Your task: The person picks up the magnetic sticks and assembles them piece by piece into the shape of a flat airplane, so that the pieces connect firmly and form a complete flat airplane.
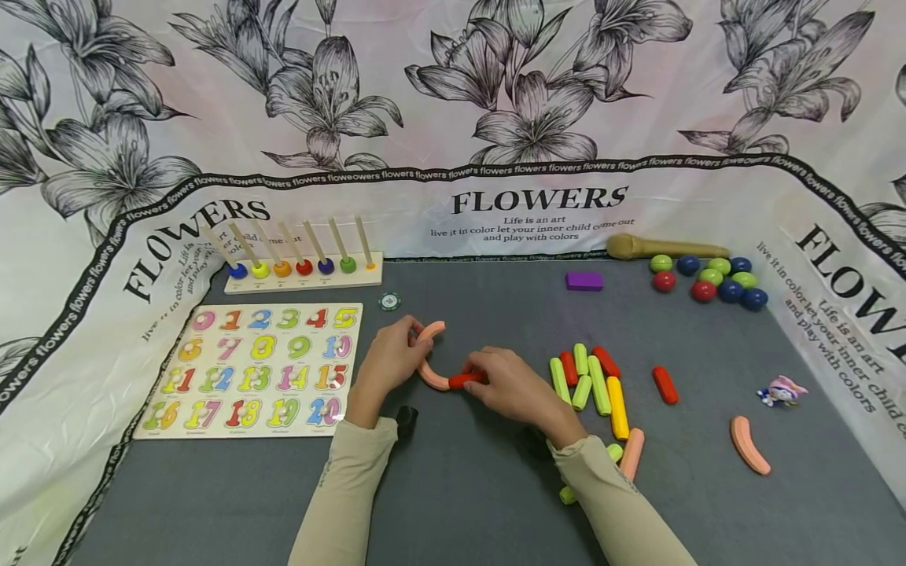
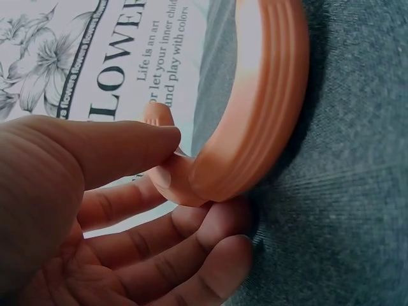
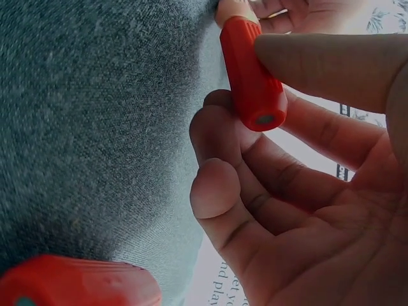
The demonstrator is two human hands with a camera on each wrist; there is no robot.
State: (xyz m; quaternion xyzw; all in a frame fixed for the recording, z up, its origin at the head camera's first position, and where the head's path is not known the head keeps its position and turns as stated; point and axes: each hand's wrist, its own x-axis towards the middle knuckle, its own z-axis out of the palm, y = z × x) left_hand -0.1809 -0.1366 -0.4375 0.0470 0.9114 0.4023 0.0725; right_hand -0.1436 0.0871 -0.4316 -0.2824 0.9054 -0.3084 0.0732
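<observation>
On the grey mat my left hand [image 1: 391, 358] pinches one end of a curved salmon-pink piece [image 1: 429, 369], seen close up as a ridged arc [image 2: 255, 121] in the left wrist view. My right hand [image 1: 511, 385] pinches a short red rod [image 1: 465, 380] between thumb and fingers, its far end touching the pink arc's lower end. The right wrist view shows the red rod [image 3: 250, 76] with a small hole in its near end, meeting the pink piece [image 3: 231, 9] at the top.
A pile of green, red, yellow and pink rods [image 1: 593, 385] lies right of my hands, with a lone red rod [image 1: 664, 384] and a pink curve [image 1: 749, 444] further right. A number puzzle board [image 1: 258, 368], peg stacker [image 1: 304, 271], coloured balls [image 1: 708, 279], purple block [image 1: 584, 281] and small figurine [image 1: 781, 391] ring the mat.
</observation>
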